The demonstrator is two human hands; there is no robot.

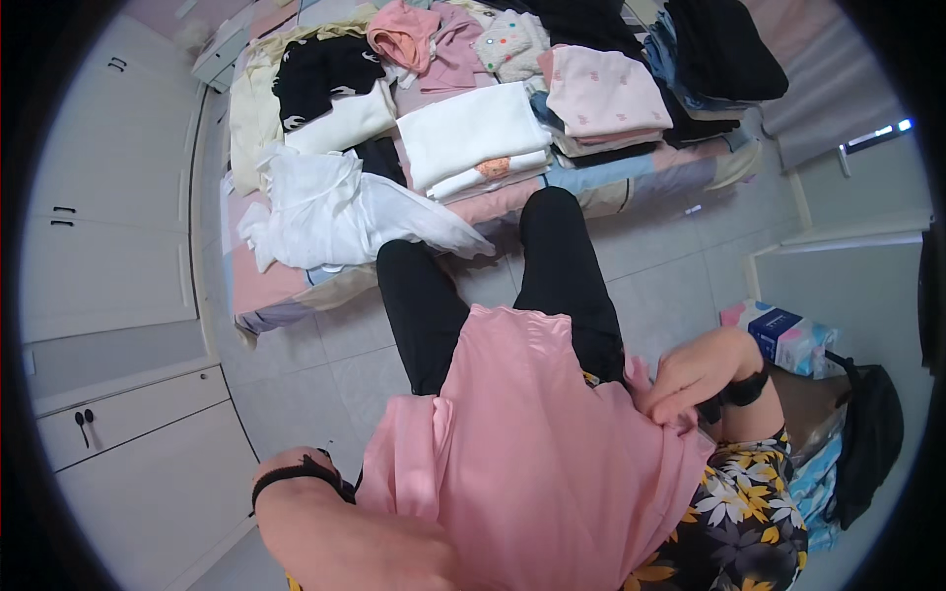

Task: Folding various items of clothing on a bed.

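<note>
A pink garment [532,443] with a smooth, slightly shiny fabric is spread over my lap, one part folded over along its left side. My right hand [691,377], with a black band at the wrist, pinches the garment's right edge. Close to the camera, my left hand [399,543] curls against the garment's near left part; its fingertips are hidden. A black band [303,474] circles that wrist. My black-trousered legs [569,273] stretch beneath the garment to the bed edge.
On the bed's patchwork cover [277,303] lie a crumpled white garment [332,207], folded white clothes [473,133], a pink-topped stack [606,92] and dark trousers [724,52]. White cabinets [111,244] line the left. A tissue pack [783,332] and black bag [872,443] sit right.
</note>
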